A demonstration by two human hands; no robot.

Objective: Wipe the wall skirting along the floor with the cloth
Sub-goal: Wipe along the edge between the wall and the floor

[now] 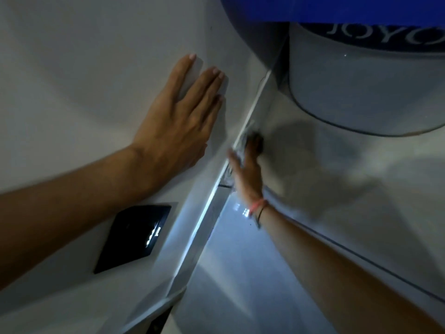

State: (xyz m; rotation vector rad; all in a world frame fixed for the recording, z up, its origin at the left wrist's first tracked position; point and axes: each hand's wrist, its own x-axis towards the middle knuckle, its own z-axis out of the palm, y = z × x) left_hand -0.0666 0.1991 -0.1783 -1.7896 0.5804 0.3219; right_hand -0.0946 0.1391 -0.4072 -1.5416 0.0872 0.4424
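Note:
The white skirting [204, 218] runs diagonally from lower left to upper right where the wall meets the glossy floor. My right hand [246, 169] presses a pale cloth [239, 150] against the skirting's upper stretch; the cloth is mostly hidden under my fingers and blurred. My left hand [178, 116] lies flat on the wall above the skirting, fingers spread, holding nothing.
A black wall socket plate [132, 237] sits on the wall just left of the skirting. A large white and blue appliance [361, 75] stands on the floor at the upper right, close to the skirting's far end. Shiny floor tiles [240, 273] spread to the right.

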